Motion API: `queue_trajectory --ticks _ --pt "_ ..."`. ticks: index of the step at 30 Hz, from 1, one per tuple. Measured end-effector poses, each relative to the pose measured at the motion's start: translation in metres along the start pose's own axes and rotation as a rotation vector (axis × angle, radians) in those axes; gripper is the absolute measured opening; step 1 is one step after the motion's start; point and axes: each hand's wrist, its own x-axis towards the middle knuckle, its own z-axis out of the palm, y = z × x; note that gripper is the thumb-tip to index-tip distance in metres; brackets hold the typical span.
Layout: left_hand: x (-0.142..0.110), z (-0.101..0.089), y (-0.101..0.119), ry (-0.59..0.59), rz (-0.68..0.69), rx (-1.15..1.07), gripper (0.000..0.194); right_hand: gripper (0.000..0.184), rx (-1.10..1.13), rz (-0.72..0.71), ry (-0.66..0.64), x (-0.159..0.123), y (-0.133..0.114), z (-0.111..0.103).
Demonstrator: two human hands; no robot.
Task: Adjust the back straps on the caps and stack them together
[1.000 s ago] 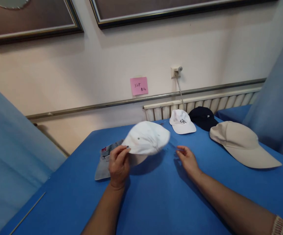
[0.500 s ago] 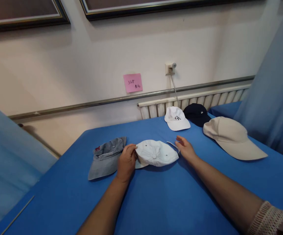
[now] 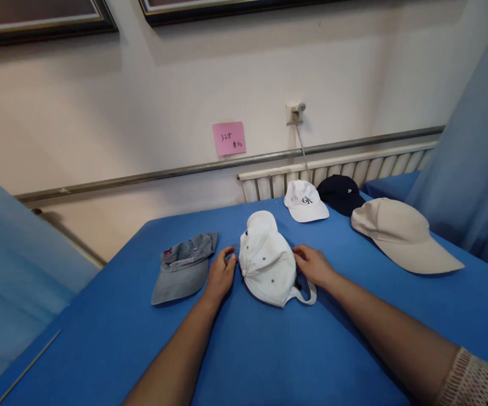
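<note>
Pale cap (image 3: 269, 262) lies tilted, strap (image 3: 310, 295) loose

The pale cap is near the middle of the table (image 3: 252, 361), its bill (image 3: 261, 220) toward the far edge and its strap looped out on the near right. The left hand (image 3: 222, 274) rests just beside it, thumb and fingers parted, gripping nothing. The right hand (image 3: 314, 265) has its fingertips at the cap's right side; whether they pinch the cloth is hidden.

The grey cap (image 3: 182, 270) lies toward the left edge, the logo cap (image 3: 305, 203) by the far edge, the navy cap (image 3: 341, 193) at the far right corner and the beige cap (image 3: 400, 234) along the right edge.

The soft crown (image 3: 271, 276) is the likely weak point: creased and tilted, it could cave in under a firm push from 1 side. The strap could snag the right hand and drag the cap askew. A wide leftward sweep could knock the grey cap, lying close to the left hand.
</note>
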Motion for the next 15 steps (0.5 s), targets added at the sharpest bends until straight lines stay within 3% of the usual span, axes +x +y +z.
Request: queue_trajectory --ticks 4,10,12,15 --pt "-0.009 -0.003 0.012 -0.119 -0.102 -0.032 0.047 0.036 0.193 -0.033 0.011 0.004 0.004 -0.002" --pt "-0.025 0.006 0.033 -0.374 0.019 -0.086 0.033 0.037 0.368 0.009 0.018 0.004 0.005 0.003" --pt "-0.028 0.009 0.037 -0.34 0.03 -0.074 0.03 0.035 0.441 0.052 0.03 0.006 0.005 0.005" --pt "-0.028 0.007 0.042 -0.109 0.049 -0.06 0.031 0.036 0.468 0.089 0.119 0.007 0.004 0.009"
